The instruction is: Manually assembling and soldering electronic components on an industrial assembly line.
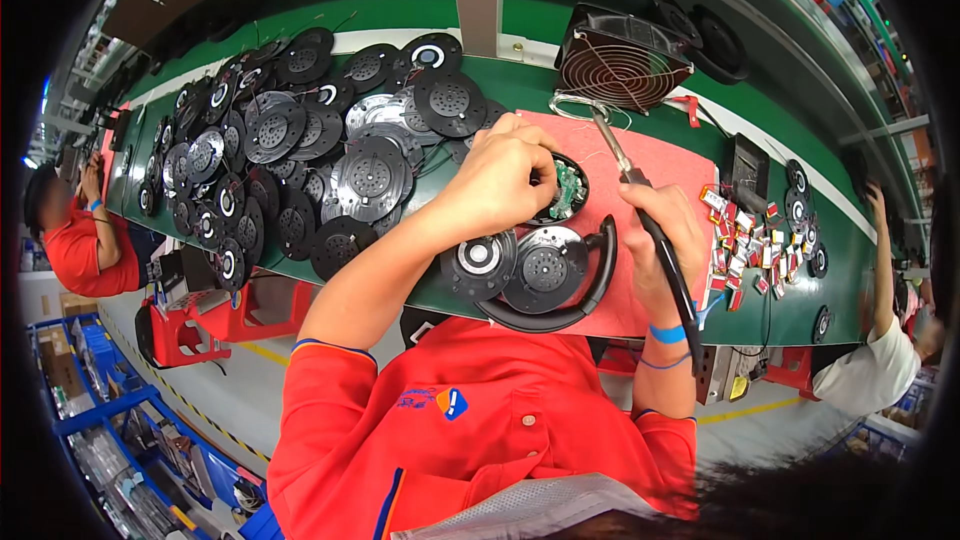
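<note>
My right hand grips a soldering iron by its black handle, the metal shaft slanting up and away over the pink mat. Its tip is near a loop of thin pale wire by the fan. My left hand is closed at the left rim of a round black ear cup with a green circuit board. What its fingertips pinch, if anything, is hidden. Just below lie a curved black headphone band, a black speaker disc and another disc with a white ring.
A large pile of black speaker discs covers the green table's left side. A fan with a wire grille stands behind the mat. Small red-and-white battery packs lie scattered right, near a black tray. Other people work at both sides.
</note>
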`<state>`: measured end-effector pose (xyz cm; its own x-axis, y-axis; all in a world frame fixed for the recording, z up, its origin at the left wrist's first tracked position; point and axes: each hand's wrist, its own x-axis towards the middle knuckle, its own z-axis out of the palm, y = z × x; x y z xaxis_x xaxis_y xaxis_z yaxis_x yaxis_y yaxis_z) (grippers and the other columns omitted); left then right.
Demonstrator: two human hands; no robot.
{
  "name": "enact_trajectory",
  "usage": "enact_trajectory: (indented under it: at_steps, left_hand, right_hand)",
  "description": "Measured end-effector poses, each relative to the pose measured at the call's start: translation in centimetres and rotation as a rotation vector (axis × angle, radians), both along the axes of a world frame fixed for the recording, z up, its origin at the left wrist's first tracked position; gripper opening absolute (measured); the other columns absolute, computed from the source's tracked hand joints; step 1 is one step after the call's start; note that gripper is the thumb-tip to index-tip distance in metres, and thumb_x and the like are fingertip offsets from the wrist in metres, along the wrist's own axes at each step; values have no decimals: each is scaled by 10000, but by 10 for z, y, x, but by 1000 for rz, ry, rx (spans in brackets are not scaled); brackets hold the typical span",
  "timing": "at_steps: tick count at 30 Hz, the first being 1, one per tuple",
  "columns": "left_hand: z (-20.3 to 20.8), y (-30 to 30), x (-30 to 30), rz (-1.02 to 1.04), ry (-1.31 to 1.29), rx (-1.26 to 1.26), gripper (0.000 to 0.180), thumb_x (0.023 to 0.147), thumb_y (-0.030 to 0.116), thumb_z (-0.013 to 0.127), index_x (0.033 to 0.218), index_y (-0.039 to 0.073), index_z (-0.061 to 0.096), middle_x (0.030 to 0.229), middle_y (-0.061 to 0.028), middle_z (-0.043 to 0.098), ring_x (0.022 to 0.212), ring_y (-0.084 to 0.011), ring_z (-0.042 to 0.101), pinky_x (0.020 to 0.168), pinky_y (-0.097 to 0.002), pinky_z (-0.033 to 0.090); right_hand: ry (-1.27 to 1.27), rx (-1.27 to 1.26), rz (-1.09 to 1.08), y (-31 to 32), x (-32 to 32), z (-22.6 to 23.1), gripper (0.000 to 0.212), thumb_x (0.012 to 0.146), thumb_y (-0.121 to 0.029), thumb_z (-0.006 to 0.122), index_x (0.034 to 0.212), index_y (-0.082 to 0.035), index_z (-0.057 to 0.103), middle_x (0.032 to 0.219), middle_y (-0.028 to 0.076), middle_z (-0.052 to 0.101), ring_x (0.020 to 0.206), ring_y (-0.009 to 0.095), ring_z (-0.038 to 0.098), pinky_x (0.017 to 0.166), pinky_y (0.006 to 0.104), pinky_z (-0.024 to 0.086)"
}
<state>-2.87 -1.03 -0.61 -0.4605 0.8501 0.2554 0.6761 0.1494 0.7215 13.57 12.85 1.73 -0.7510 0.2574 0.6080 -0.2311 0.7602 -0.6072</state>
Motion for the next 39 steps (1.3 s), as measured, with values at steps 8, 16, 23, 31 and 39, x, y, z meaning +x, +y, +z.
enact_trajectory:
  at_steps: [8, 16, 23, 31, 39]
  left_hand:
    - [-1, 2, 1, 11, -2, -33, 68, 680, 47, 664, 731, 9, 686, 1010, -71, 668, 985, -277, 541, 868, -364, 444]
    - [-4, 5, 6, 73, 53, -21, 39, 672, 47, 657, 694, 16, 667, 979, -63, 682, 952, -283, 558, 866, -383, 451]
    - [-4, 6, 6, 72, 37, -6, 32, 666, 38, 660, 683, 12, 650, 965, -67, 689, 959, -288, 564, 858, -379, 459]
    - [-3, 4, 7, 67, 34, 12, 47, 674, 47, 668, 687, 15, 636, 991, -65, 683, 1005, -290, 550, 898, -403, 429]
    - [-5, 6, 10, 80, 71, -3, 43, 672, 50, 663, 682, 34, 624, 997, -39, 679, 1019, -271, 546, 909, -411, 397]
  right_hand:
    - [219, -62, -4, -1, 3, -9, 380, 916, -387, 572, 829, -29, 666, 561, 36, 458, 505, 177, 418, 487, 310, 311]
    - [197, -58, -5, -1, 5, -8, 163, 854, -158, 620, 761, -30, 662, 547, 38, 485, 481, 183, 427, 473, 307, 315]
    - [154, -25, 37, -1, 4, -9, 92, 777, -59, 614, 705, -29, 664, 523, 42, 503, 455, 179, 434, 447, 306, 327]
    - [165, -11, 23, -2, 4, -9, 93, 751, -46, 615, 668, -31, 655, 510, 40, 495, 446, 174, 429, 433, 306, 321]
    - [155, 5, 30, -2, 4, -9, 113, 771, -51, 617, 669, -33, 662, 507, 41, 502, 442, 172, 428, 431, 301, 321]
